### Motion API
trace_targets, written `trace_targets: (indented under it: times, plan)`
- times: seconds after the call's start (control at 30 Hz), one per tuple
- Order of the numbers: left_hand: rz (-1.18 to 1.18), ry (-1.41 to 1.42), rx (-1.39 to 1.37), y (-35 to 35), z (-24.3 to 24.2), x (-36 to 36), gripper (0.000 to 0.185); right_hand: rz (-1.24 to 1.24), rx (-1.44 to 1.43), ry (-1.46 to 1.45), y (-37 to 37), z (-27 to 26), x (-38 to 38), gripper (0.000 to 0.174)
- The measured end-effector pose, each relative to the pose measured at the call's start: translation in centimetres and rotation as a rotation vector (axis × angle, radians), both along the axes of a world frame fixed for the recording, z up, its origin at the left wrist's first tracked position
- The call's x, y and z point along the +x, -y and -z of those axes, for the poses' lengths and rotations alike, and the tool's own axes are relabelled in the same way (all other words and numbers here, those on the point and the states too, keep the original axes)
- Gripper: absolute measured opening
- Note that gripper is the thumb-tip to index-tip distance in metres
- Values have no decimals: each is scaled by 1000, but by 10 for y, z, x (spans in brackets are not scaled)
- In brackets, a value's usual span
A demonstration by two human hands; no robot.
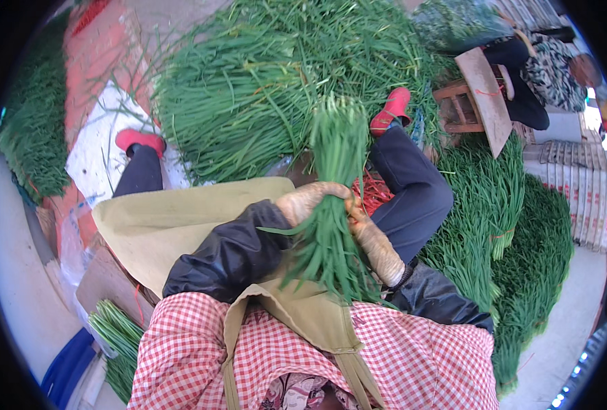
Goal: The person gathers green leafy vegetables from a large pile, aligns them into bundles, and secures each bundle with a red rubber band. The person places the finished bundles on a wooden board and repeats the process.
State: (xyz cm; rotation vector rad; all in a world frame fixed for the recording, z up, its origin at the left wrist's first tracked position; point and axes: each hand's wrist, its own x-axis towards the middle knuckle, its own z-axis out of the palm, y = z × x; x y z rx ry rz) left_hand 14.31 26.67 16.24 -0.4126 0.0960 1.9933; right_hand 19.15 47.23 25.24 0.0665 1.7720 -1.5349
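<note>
A thick bundle of Chinese chives (338,138) stands over my lap, pale cut ends away from me and green leaf tips fanned toward my chest. My left hand (311,200), in a stained light glove, wraps around the bundle's middle from the left. My right hand (372,233), gloved too, grips the same spot from the right. Under my forearms lies a khaki apron (180,220). Red ties (372,192) lie in a tangle just beyond my right hand, partly hidden by the bundle.
A large heap of loose chives (242,107) spreads before my feet. Tied chive bundles (467,225) lie on my right, near a wooden stool (459,105) and a board (485,100). A person (549,72) sits at the far right. More chives (32,128) line the left side.
</note>
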Motion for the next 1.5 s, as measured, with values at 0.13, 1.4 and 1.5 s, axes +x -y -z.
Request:
trace_targets:
  times: [0.13,1.4,1.5]
  plan:
    - [-71,-162,-414,51,-47,11,23,184,-301,246,14,23,-2,70]
    - [500,-730,-2644,209,-121,329,107,-1002,307,-833,199,150,-94,34]
    - [623,-693,-2681,207,-110,339,107,-740,746,-849,109,186,-181,24]
